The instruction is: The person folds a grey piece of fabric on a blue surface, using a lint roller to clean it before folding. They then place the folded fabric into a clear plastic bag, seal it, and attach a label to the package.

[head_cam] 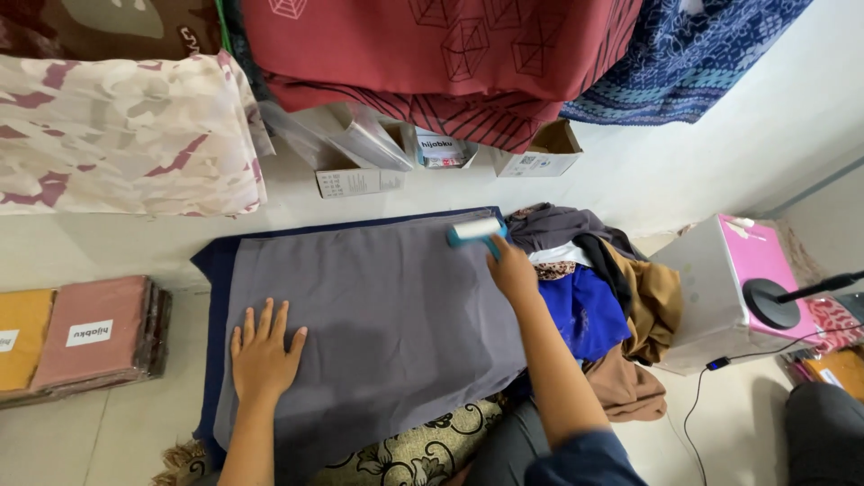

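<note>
A grey cloth (378, 306) lies spread flat over a dark blue mat (209, 270) on the floor. My left hand (263, 353) rests palm down on the cloth's near left part, fingers apart. My right hand (511, 268) grips the teal handle of a lint roller (475, 230), whose white roll sits at the cloth's far right corner.
A heap of folded cloths (594, 297) in blue, brown and grey lies right of the cloth. A white and pink box (720, 288) with a cable stands further right. Packaged cloths (90, 333) are stacked at left. Small cartons (360, 175) line the wall under hanging fabrics.
</note>
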